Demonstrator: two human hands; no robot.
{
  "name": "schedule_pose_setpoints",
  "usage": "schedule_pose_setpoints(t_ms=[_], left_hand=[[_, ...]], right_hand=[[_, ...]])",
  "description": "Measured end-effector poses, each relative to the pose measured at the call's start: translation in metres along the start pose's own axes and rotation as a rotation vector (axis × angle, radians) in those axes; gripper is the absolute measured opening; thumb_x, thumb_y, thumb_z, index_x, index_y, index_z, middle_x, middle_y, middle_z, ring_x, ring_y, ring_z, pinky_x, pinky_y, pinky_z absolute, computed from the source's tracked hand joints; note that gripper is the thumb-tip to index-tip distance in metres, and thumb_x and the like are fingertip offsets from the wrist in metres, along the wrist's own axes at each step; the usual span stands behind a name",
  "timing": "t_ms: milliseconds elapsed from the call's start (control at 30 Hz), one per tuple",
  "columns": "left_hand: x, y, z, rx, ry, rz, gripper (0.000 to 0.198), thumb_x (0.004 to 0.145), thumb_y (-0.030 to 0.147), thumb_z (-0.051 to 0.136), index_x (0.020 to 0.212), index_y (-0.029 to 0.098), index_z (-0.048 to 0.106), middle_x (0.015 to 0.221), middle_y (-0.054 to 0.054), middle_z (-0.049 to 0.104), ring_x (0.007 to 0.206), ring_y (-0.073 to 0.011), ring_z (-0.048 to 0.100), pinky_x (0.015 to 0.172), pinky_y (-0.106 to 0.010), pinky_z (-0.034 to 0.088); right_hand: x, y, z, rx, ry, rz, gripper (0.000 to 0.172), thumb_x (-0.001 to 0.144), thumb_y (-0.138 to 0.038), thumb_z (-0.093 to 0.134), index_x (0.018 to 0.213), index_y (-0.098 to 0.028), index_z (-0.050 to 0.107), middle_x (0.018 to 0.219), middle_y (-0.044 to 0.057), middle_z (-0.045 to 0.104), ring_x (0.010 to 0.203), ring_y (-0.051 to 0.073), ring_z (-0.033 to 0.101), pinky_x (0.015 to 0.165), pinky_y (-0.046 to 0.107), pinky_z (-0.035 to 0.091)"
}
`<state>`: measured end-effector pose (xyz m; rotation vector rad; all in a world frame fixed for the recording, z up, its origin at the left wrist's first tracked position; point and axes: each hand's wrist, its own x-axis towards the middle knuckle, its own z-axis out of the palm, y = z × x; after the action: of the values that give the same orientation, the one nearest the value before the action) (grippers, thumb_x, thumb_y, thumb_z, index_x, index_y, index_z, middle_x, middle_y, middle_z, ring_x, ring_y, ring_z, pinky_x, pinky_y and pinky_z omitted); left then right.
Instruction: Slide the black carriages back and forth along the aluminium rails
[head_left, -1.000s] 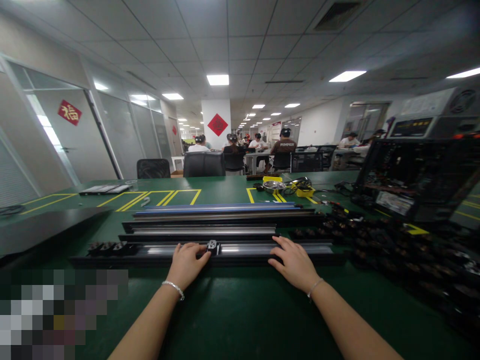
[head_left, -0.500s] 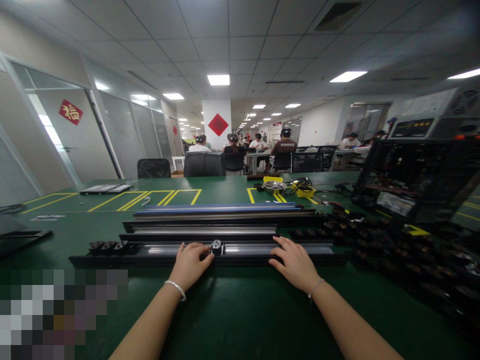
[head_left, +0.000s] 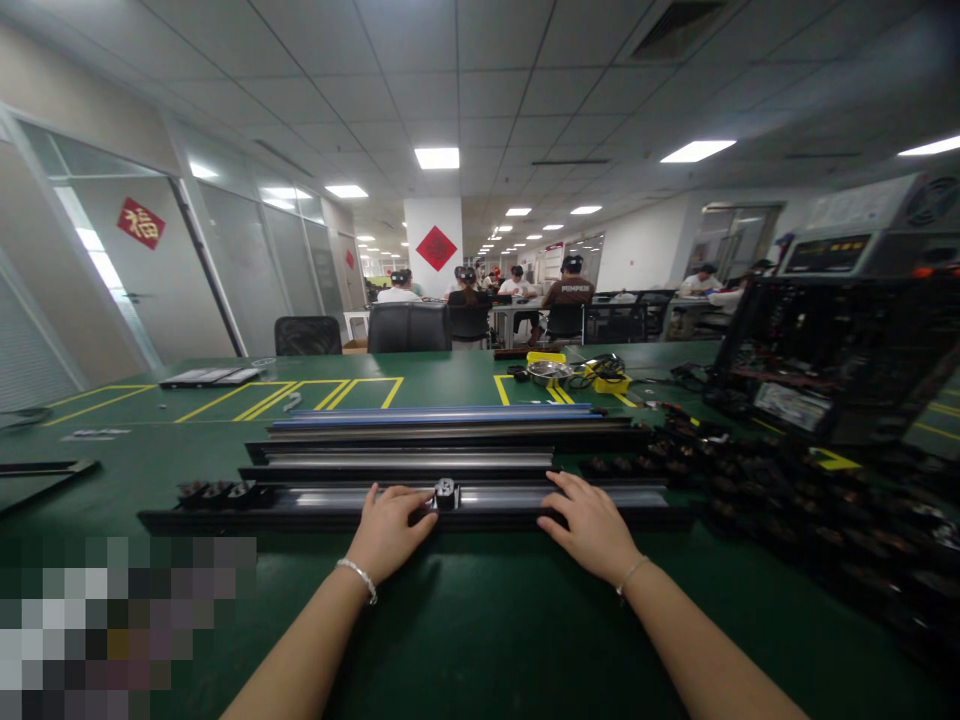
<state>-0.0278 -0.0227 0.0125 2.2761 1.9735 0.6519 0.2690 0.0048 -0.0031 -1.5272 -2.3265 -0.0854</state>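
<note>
A long black tray (head_left: 300, 521) with a shiny channel lies across the green table. In its channel stands a small black block with a pale top (head_left: 445, 492). Fingertips of my left hand (head_left: 391, 530) touch the block's left side, with thumb and fingers apart. On the tray's right part rests my right hand (head_left: 589, 525), its fingers spread and nothing held. Several similar black blocks (head_left: 216, 494) sit at the tray's left end. Behind it lie more long bars, one of them blue (head_left: 435, 414).
Piled dark parts (head_left: 810, 520) cover the table's right side. Behind them stands an open computer case (head_left: 810, 350). A metal bowl (head_left: 550, 372), cables and yellow pieces lie at the back. A black frame (head_left: 49, 480) is at the left. People sit at farther tables.
My left hand and the small block at its fingertips have shifted slightly right along the channel. My right hand has stayed in place.
</note>
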Motion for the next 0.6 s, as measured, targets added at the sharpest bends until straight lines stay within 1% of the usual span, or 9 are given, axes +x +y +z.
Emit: schedule_pose_setpoints(t_ms=[167,267,400,500,600], left_hand=[[-0.001,0.002,0.001,0.003,-0.006,0.018,0.035,0.078,0.043,0.047,0.108,0.03,0.06,0.106,-0.003,0.064,0.106,-0.0204,0.051,0.104,-0.053,0.009],[-0.001,0.002,0.002,0.001,-0.014,0.029,0.035,0.079,0.044,0.046,0.109,0.031,0.06,0.107,-0.003,0.064,0.107,-0.0206,0.051,0.105,-0.054,0.008],[-0.001,0.0,0.003,0.0,-0.033,0.039,0.035,0.079,0.043,0.045,0.11,0.033,0.058,0.108,-0.002,0.064,0.107,-0.021,0.051,0.104,-0.054,0.006],[-0.001,0.0,0.003,0.01,-0.038,0.046,0.036,0.079,0.044,0.045,0.111,0.033,0.058,0.107,-0.002,0.065,0.106,-0.0214,0.051,0.104,-0.055,0.005],[-0.001,0.0,0.004,0.017,-0.038,0.058,0.035,0.079,0.044,0.045,0.111,0.035,0.057,0.106,-0.002,0.065,0.105,-0.0217,0.052,0.103,-0.056,0.005]], right_hand=[[0.001,-0.003,-0.002,0.01,0.029,-0.008,0.025,0.077,-0.042,0.049,0.092,-0.027,0.062,0.134,0.003,0.041,0.123,0.023,0.033,0.097,0.044,0.027],[0.001,-0.009,-0.002,0.014,0.034,-0.039,0.026,0.076,-0.038,0.05,0.096,-0.027,0.06,0.134,0.004,0.042,0.123,0.023,0.033,0.098,0.043,0.025],[0.002,-0.025,0.003,0.033,0.045,-0.096,0.034,0.076,-0.034,0.049,0.108,-0.025,0.056,0.131,0.005,0.044,0.123,0.022,0.033,0.1,0.042,0.023],[0.004,-0.041,0.007,0.05,0.058,-0.15,0.041,0.077,-0.031,0.047,0.117,-0.024,0.05,0.127,0.006,0.048,0.121,0.021,0.035,0.101,0.04,0.023],[0.005,-0.055,0.01,0.07,0.074,-0.185,0.043,0.077,-0.028,0.047,0.12,-0.024,0.048,0.124,0.006,0.05,0.117,0.019,0.038,0.101,0.037,0.023]])
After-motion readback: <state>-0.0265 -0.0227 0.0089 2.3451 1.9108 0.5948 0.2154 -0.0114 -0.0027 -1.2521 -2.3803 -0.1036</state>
